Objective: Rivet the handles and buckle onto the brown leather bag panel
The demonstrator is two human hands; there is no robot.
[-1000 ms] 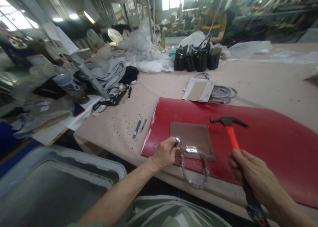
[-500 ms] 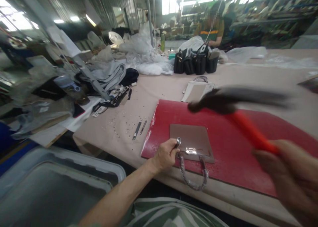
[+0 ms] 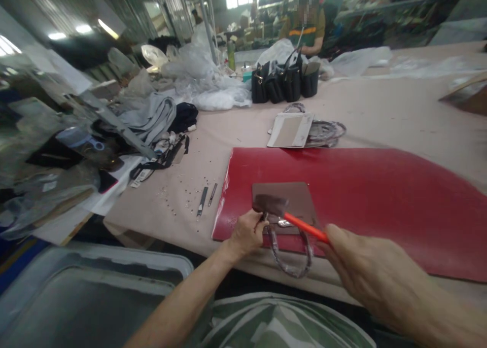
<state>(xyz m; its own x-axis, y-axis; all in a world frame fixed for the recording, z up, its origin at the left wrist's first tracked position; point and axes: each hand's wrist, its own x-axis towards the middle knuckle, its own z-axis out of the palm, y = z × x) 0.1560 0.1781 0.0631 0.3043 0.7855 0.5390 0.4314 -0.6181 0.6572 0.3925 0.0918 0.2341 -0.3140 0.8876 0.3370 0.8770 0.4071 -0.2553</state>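
Note:
My right hand (image 3: 361, 262) is closed round the red handle of a hammer (image 3: 306, 227). The dark hammer head is over a short metal punch (image 3: 265, 217), which my left hand (image 3: 247, 232) pinches upright; whether they touch I cannot tell. Beneath lies a brown leather bag panel (image 3: 281, 189) with a shiny metal fitting (image 3: 283, 222). A plastic-wrapped bag handle (image 3: 292, 273) loops from the panel towards me, over the table edge. The panel rests on a red board (image 3: 373, 201). The hammer hides part of the panel and the punch's top.
Left of the board lie two slim metal tools (image 3: 202, 201) and scattered small bits. Behind it are a pale panel (image 3: 292, 130) with wrapped handles and several black bags (image 3: 285, 81). A grey bin (image 3: 95, 259) stands at lower left. Across the table is another person (image 3: 304, 31).
The hammer has swung down and left, from high on the right to over the punch. My left hand keeps its pinch. The view has shifted slightly.

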